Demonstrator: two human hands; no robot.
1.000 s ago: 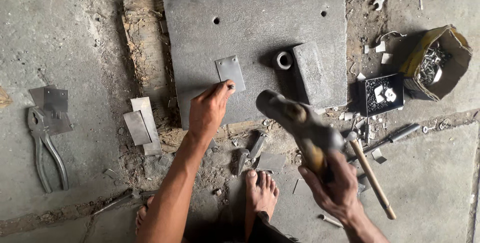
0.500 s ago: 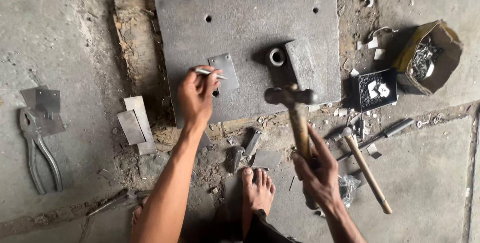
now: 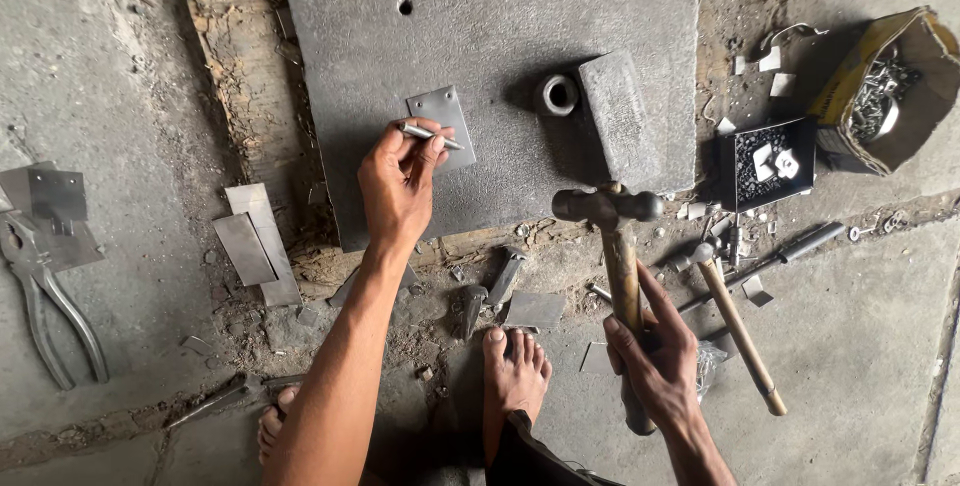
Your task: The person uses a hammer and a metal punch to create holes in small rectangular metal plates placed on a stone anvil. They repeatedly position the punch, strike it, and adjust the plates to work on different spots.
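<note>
My left hand [image 3: 398, 184] pinches a thin metal punch [image 3: 428, 133] and lays its tip over a small rectangular metal plate [image 3: 441, 122] on a big grey steel slab [image 3: 480, 36]. My right hand [image 3: 655, 361] grips the wooden handle of a ball-peen hammer [image 3: 610, 208], head up, just below the slab's near edge. A metal ring [image 3: 559, 94] and a grey steel block [image 3: 622, 118] rest on the slab to the right of the plate. My bare foot [image 3: 514, 374] is between my arms.
Pliers [image 3: 40, 296] and sheet-metal pieces [image 3: 255, 241] lie on the concrete floor at left. A second hammer [image 3: 738, 326], a black box of small parts [image 3: 765, 161] and a yellow carton of hardware [image 3: 885, 86] sit at right. Wood scraps edge the slab.
My left hand took up the punch and set it over the small plate. My right hand swung the hammer from lying sideways to upright and brought it closer to the slab.
</note>
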